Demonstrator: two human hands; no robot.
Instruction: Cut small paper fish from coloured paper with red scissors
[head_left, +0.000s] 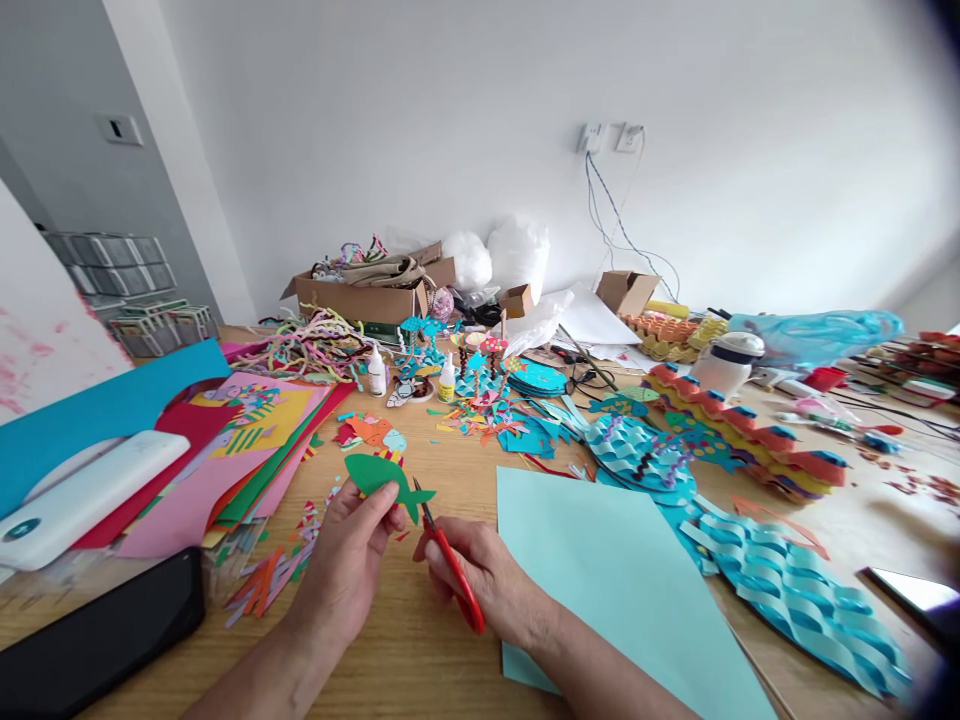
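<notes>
Between the thumb and fingers of my left hand (360, 530) is a green paper fish (376, 473), held above the wooden table, its tail pointing right. My right hand (480, 575) grips red-handled scissors (459, 585), with my fingers in and around the handles. The scissor blades point up and away, beside the fish's tail. A bit of striped, coloured paper shows behind the green fish. To the right of my right hand lies a light aqua sheet (600, 560), and narrow paper strips (277, 575) lie left of my left hand.
A black phone (105, 635), a white device (94, 498) and stacked coloured papers (247, 455) are on the left. Glue bottles (376, 372) stand farther back, near a cardboard box (360, 303). Woven blue paper fish (802, 590) and egg cartons (750, 435) lie to the right.
</notes>
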